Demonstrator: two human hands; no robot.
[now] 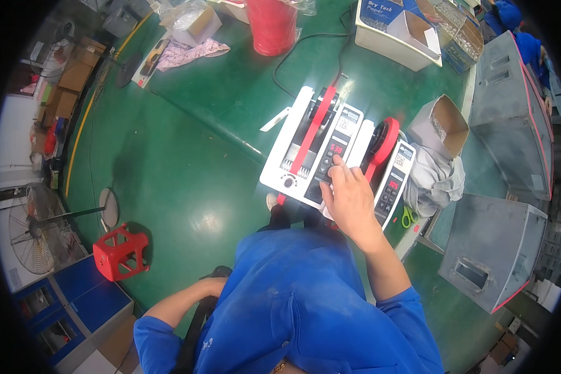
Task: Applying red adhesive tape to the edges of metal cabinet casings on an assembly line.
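Note:
Two white tape dispenser machines stand side by side on the green floor. The left machine (305, 134) carries a strip of red tape, and the right machine (396, 177) holds a red tape roll (383, 142). My right hand (349, 196) reaches forward with a fingertip on the dark keypad panel (330, 163) of the left machine, just under its red number display. My left hand is hidden behind my blue shirt at my hip; only the left forearm (184, 302) shows, beside a black object.
A red plastic stool (121, 252) and a standing fan (34, 227) are at the left. Grey metal boxes (495, 246) stand at the right, with an open cardboard box (445, 124), grey cloth and green-handled scissors (408, 217) nearby. A large red spool (272, 25) and cartons lie beyond.

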